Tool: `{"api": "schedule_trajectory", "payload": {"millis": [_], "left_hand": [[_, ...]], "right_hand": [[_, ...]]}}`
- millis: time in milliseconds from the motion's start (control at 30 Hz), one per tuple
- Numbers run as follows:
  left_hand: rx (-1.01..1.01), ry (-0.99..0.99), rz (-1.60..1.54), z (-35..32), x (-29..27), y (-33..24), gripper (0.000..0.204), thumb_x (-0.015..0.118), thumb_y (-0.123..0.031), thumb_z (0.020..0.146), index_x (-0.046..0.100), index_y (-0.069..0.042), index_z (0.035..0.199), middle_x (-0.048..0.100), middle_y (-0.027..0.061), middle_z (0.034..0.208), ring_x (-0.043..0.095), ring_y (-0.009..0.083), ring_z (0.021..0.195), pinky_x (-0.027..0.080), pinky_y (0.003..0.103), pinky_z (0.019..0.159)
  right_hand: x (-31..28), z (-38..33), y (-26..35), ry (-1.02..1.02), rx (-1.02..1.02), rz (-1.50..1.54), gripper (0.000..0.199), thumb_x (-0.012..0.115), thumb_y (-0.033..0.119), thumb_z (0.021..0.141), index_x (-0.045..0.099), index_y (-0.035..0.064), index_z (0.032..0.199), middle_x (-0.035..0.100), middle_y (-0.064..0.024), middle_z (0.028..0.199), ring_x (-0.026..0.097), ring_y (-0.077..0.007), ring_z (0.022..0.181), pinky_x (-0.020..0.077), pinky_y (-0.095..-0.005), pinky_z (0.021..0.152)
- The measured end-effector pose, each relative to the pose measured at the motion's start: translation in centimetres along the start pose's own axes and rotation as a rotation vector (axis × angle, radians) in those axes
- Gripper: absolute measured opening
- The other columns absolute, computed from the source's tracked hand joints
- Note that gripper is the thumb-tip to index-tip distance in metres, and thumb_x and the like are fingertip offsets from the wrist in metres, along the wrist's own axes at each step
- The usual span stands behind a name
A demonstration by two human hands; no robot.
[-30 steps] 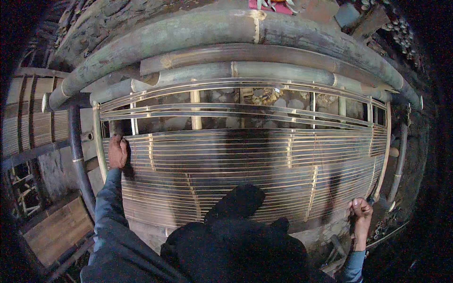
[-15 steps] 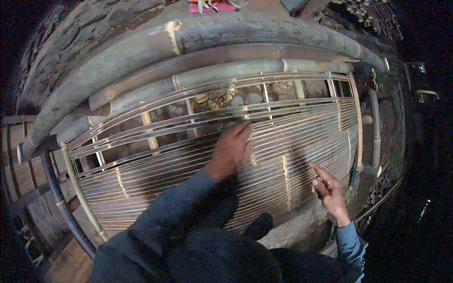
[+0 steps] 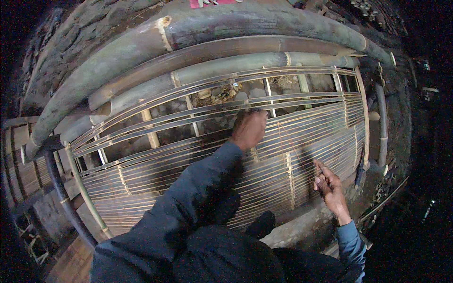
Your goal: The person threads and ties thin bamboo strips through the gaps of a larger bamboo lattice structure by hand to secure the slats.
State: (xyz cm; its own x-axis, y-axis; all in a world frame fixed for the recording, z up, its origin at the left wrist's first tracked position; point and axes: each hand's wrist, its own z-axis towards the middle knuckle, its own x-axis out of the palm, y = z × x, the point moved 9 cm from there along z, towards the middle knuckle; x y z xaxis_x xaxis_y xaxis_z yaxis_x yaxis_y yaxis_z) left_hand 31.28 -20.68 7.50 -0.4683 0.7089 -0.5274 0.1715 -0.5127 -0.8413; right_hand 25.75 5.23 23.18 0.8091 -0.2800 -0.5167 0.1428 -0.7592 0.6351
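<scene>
Thin bamboo slats (image 3: 198, 174) run side by side across a long bamboo frame, bound by pale cross ties. My left hand (image 3: 250, 128) is over the upper slats at mid-frame, beside the open gap. Its fingers are curled and slightly blurred, and what they hold, if anything, is hidden. Lower right, my right hand (image 3: 333, 192) is raised over the slats with thumb and fingers pinched. A thin reddish cord (image 3: 286, 137) slants from the slats toward this hand and seems to end in its fingers.
Thick bamboo poles (image 3: 222, 33) lie along the far side. A pale end bar (image 3: 363, 113) closes the frame at right, a bamboo bar (image 3: 82, 186) at left. Through the gap show crosspieces (image 3: 150, 127) and dry scraps (image 3: 212, 94). A pink thing (image 3: 200, 3) lies at the top edge.
My left hand has shifted slightly right and up along the slats, its fingers curling in more. The right hand keeps nearly the same pinched pose. The whole view has shifted a little.
</scene>
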Motion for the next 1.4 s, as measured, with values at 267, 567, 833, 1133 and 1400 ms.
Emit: {"api": "schedule_trajectory", "payload": {"millis": [267, 567, 833, 1133, 1400], "left_hand": [[-0.063, 0.1, 0.061, 0.4, 1.7, 0.9, 0.036, 0.054, -0.028, 0.096, 0.069, 0.001, 0.08, 0.066, 0.0252, 0.084, 0.066, 0.0436, 0.083, 0.052, 0.053, 0.075], [-0.04, 0.135, 0.009, 0.7, 6.0, 2.1, 0.032, 0.05, -0.025, 0.102, 0.061, 0.004, 0.108, 0.063, 0.0277, 0.084, 0.062, 0.0425, 0.077, 0.048, 0.053, 0.074], [0.026, 0.735, -0.251, 2.6, 8.2, 4.6, 0.034, 0.048, -0.027, 0.1, 0.065, -0.002, 0.116, 0.067, 0.0187, 0.12, 0.062, 0.0332, 0.114, 0.048, 0.045, 0.098], [-0.131, 0.867, -0.57, 2.2, 7.1, 3.7, 0.036, 0.05, -0.034, 0.1, 0.07, -0.007, 0.112, 0.07, 0.0109, 0.113, 0.062, 0.02, 0.106, 0.046, 0.04, 0.097], [-0.147, 0.581, -0.239, 1.6, 6.3, 3.5, 0.034, 0.05, -0.029, 0.101, 0.067, -0.002, 0.112, 0.071, 0.0164, 0.106, 0.065, 0.0276, 0.1, 0.049, 0.042, 0.091]], "right_hand": [[0.5, 4.8, 4.4, 0.026, -0.187, -0.017, 0.002, 0.053, 0.0, 0.099, 0.052, 0.0016, 0.099, 0.056, -0.0072, 0.074, 0.058, -0.0173, 0.071, 0.0492, -0.0332, 0.07], [0.6, 15.8, 8.3, -0.339, -0.608, -0.798, 0.016, 0.062, -0.004, 0.079, 0.065, 0.0031, 0.093, 0.068, -0.0216, 0.087, 0.066, -0.0416, 0.079, 0.0517, -0.047, 0.068], [5.6, 20.7, 7.4, -0.28, -0.587, -1.062, 0.013, 0.058, 0.014, 0.084, 0.069, 0.0081, 0.078, 0.07, -0.0163, 0.074, 0.071, -0.033, 0.074, 0.0543, -0.0467, 0.068], [7.4, 21.5, 8.4, -0.332, -0.616, -1.102, 0.01, 0.061, 0.015, 0.082, 0.067, 0.008, 0.078, 0.07, -0.0151, 0.077, 0.07, -0.0316, 0.079, 0.053, -0.0453, 0.074], [5.7, 19.9, 7.8, -0.279, -0.405, -0.82, 0.022, 0.064, 0.023, 0.089, 0.072, 0.003, 0.087, 0.071, -0.0208, 0.083, 0.07, -0.0394, 0.081, 0.0544, -0.0505, 0.072]]}}
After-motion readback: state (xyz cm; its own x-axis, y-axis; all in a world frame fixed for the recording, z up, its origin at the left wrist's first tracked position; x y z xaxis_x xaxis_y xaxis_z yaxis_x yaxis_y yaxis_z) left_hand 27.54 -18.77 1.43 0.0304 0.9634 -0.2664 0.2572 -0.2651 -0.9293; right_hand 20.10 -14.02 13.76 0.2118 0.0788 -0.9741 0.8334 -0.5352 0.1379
